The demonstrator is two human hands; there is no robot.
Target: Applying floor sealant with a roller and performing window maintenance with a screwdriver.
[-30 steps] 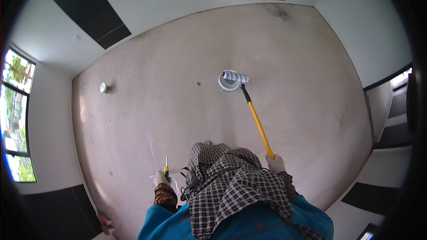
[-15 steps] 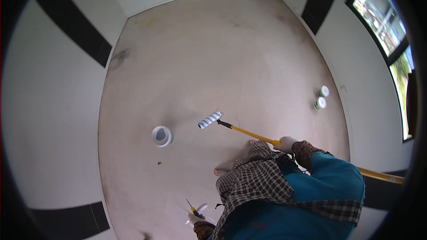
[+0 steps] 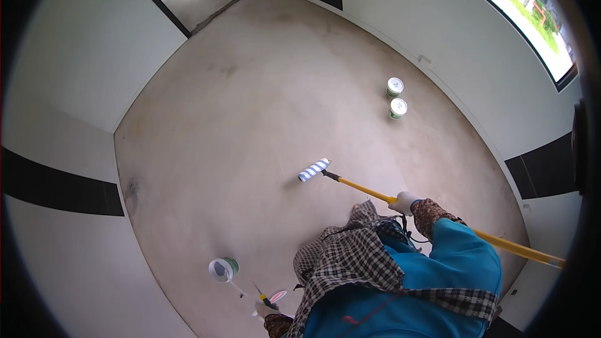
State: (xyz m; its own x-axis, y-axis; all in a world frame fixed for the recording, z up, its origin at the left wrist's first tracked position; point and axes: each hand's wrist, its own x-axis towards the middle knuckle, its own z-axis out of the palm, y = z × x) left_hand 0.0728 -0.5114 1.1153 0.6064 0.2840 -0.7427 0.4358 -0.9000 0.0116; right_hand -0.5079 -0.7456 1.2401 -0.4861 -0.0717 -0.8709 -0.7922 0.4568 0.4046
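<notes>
Beige floor (image 3: 250,119), striped roller (image 3: 313,169) ahead of right grip (image 3: 404,203) clenched on its yellow pole (image 3: 363,191), left grip (image 3: 263,310) around screwdriver (image 3: 265,300)

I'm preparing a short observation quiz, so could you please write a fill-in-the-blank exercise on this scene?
1. The right hand grips the long pole, which is coloured ____.
2. The striped roller cover is white and ____.
3. The lidded tubs on the floor number ____.
4. Of those tubs and the open bucket, the left hand, holding a small tool, is nearer the ____.

Missing words: yellow; blue; two; bucket.
</notes>
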